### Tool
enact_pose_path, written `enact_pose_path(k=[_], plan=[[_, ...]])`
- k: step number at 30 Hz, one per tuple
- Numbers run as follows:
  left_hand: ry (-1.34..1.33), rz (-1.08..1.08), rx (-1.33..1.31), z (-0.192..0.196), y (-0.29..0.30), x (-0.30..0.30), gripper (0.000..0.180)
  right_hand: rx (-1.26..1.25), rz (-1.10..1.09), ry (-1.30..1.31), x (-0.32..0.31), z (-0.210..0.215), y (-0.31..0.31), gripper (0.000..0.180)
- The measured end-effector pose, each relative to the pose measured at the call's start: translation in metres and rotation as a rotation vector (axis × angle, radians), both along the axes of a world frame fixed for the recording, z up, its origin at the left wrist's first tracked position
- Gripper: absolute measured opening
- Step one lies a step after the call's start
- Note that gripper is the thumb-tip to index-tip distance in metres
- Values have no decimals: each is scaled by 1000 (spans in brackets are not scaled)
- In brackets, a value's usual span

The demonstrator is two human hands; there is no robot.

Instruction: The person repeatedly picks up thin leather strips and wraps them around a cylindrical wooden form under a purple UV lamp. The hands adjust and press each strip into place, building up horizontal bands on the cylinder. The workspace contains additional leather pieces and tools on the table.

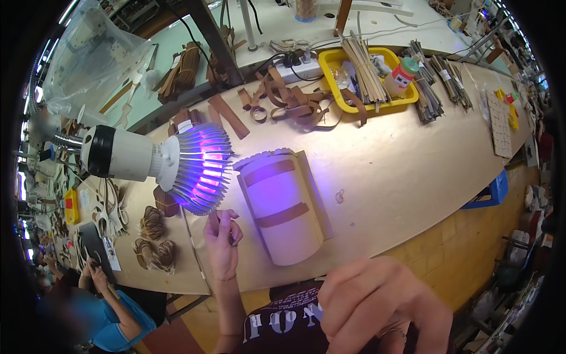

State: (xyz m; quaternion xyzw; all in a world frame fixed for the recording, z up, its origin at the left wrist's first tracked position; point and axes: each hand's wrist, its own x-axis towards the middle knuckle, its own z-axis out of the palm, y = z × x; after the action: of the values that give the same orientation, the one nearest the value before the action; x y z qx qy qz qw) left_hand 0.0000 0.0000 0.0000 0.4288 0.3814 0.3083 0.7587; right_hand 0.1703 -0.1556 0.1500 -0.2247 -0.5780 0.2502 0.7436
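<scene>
My left hand [223, 243] is raised beside the lamp's finned rim, its fingers curled into a pinch; what they hold, if anything, is too small to name. Large in the lower right, my right hand [380, 304] is lifted close to the camera with its fingers bent inward. Whatever lies in its grip is hidden. Between and beyond the hands rests a curved tan panel [289, 239] with two brown leather strips [284, 215] laid across it and a scalloped far edge. Purple light falls on it from the lamp [200, 168]. Neither hand touches the panel.
A yellow basket [368, 112] holds thin sticks and a green-capped bottle [402, 76]. Loose brown leather strips [289, 103] lie left of it, near a power strip [298, 71]. Cord bundles [154, 253] sit at left. Another person in blue [127, 318] works at lower left.
</scene>
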Motion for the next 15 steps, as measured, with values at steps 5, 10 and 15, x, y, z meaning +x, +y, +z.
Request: enact_pose_path(k=[5,10,15], plan=[[-1,26,-22,6,-2,-1,19,320,-300,129,-12,-1,16,28],[8,30,-26,3,-2,-1,19,237,-314,23,-5,9,6,26],[-20,20,-40,2,-3,1,16,208,-225,-96,14,9,6,30]])
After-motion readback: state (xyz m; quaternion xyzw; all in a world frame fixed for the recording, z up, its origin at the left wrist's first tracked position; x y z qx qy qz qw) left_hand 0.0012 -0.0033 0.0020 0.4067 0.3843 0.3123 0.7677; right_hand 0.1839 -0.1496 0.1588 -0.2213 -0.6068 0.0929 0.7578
